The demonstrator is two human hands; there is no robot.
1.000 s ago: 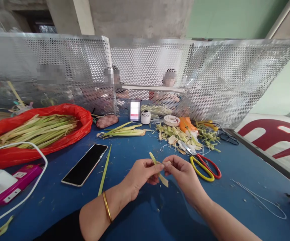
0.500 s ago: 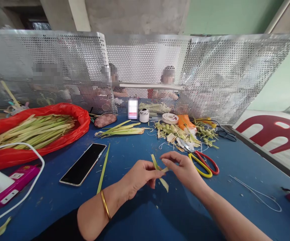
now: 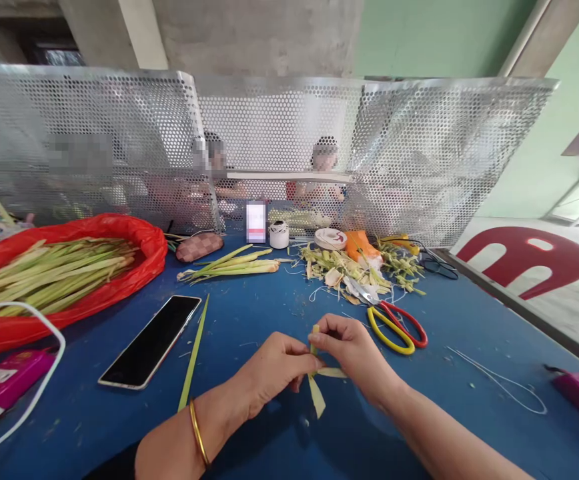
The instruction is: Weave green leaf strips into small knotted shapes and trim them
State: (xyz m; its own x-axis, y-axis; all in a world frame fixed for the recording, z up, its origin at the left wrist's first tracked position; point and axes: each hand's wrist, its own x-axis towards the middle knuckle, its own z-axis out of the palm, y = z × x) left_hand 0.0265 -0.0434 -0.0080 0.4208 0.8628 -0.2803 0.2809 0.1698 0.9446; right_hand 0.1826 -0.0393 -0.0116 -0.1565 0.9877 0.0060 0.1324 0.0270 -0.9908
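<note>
Between my two hands is a pale green leaf strip (image 3: 316,397), folded so that one end hangs down and another sticks out to the right. My left hand (image 3: 282,363) pinches it near the fold. The thumb and fingers of my right hand (image 3: 347,343) close on its short upper end. My fingers hide part of the fold. Scissors (image 3: 392,327) with one yellow and one red handle lie just beyond my right hand. A single long green leaf strip (image 3: 194,353) rests on the table to the left of my left hand.
A black phone (image 3: 152,341) lies at left, near a red bag (image 3: 154,243) of leaf strips. Ahead are a small leaf bundle (image 3: 239,265), a scrap pile (image 3: 339,267) and a perforated metal screen (image 3: 279,113) with people behind it. A looped wire (image 3: 499,380) lies at right.
My right hand has moved from the strip's side end to its upper end. The strip has turned, its lower end now pointing more straight down. The view has shifted slightly.
</note>
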